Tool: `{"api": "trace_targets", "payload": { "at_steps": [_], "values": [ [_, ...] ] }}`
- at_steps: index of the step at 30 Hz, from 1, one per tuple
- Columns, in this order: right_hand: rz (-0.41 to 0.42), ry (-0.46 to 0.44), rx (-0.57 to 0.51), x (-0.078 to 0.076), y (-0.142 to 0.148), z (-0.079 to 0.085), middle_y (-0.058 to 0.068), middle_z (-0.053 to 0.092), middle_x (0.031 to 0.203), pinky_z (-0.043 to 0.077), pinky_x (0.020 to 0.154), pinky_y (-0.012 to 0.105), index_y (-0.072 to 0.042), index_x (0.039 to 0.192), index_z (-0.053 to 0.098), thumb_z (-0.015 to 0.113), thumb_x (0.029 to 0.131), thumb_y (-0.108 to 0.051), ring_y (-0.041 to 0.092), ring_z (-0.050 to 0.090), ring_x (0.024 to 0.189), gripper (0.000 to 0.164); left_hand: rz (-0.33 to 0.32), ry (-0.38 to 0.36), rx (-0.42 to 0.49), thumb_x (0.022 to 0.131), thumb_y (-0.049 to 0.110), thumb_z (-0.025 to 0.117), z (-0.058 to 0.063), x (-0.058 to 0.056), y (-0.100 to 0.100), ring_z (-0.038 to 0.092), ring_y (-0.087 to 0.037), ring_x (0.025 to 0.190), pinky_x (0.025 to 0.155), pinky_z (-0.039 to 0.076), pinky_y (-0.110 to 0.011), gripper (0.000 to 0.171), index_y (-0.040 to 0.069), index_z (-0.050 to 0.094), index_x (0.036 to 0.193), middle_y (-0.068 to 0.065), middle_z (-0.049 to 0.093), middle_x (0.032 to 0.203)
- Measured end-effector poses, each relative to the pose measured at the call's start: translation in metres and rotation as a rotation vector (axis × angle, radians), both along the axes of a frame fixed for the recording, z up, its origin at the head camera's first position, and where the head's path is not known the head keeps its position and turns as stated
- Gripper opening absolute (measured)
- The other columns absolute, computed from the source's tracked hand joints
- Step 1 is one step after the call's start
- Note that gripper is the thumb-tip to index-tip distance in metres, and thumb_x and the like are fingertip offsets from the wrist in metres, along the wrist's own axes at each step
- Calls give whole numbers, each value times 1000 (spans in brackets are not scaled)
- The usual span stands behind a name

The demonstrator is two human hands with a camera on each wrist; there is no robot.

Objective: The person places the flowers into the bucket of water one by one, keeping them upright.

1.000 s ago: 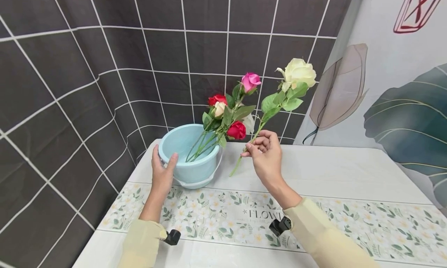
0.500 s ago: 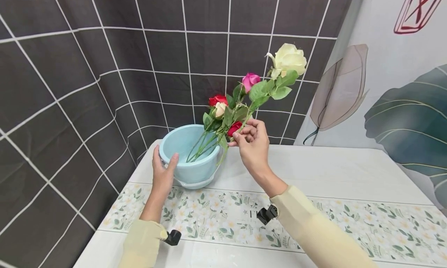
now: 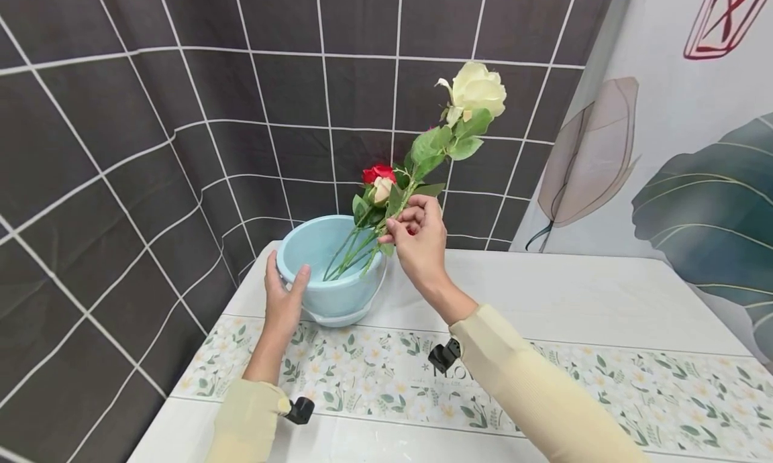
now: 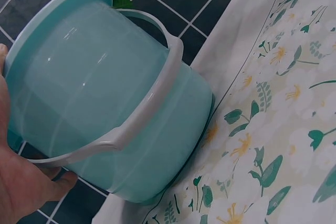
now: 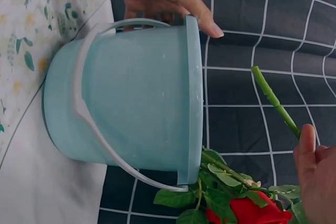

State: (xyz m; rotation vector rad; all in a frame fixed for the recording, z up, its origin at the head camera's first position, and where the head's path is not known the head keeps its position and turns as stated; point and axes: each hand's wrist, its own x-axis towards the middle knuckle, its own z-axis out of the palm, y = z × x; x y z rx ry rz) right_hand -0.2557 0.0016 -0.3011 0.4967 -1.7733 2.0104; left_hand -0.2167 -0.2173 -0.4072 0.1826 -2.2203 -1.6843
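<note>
A light blue bucket [image 3: 338,302] stands at the left of the table, its pale handle [image 4: 149,98] hanging down. My left hand [image 3: 282,305] grips its left side, the thumb at the rim. Several stemmed roses lean inside toward the right, including a red rose [image 3: 378,174] and a cream rose [image 3: 382,190]. Above the bucket's right rim, my right hand [image 3: 421,238] pinches the stem of a large creamy-white rose [image 3: 477,90]. In the right wrist view, the cut stem end [image 5: 270,95] points past the bucket's mouth. The pink rose is almost hidden behind leaves.
The white table [image 3: 543,295] has a printed floral strip [image 3: 362,382] across it. Directly behind stands a dark grid-patterned curtain [image 3: 272,87], and a leaf-printed white cloth [image 3: 664,114] hangs at the right.
My right hand has moved left with the white rose, bringing its stem from beside the bucket to over its mouth. The left hand and the bucket have stayed in place.
</note>
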Motion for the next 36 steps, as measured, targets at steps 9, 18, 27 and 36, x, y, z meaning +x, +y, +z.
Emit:
{"api": "trace_targets", "payload": {
  "at_steps": [9,18,27,36],
  "values": [
    [-21,-8,18,-11,-10,-2,12,53,78,59,56,32,9,117,43,60,84,21,24,62,60,39,-2,12,4,96,52,49,1,0,0,2,-25,148,118,0,-51,82,28,-3,155,-6,4,160],
    [-4,-71,51,-18,-15,-6,11,49,79,59,58,33,8,116,42,59,83,22,20,58,62,39,3,5,1,96,53,49,1,0,0,2,-25,148,118,0,-51,83,27,-3,155,-7,3,160],
    [17,-97,122,-19,-18,-10,12,50,80,59,60,31,9,117,40,58,85,20,33,61,69,38,0,0,6,96,52,49,1,1,0,1,-25,148,118,0,-52,82,28,-3,155,-6,2,160],
    [-12,-69,162,-22,-23,-12,12,51,81,59,61,29,7,117,41,59,86,17,37,63,76,36,-9,11,10,96,51,49,1,1,0,1,-24,148,118,0,-51,81,29,-4,155,-4,2,160]
  ]
}}
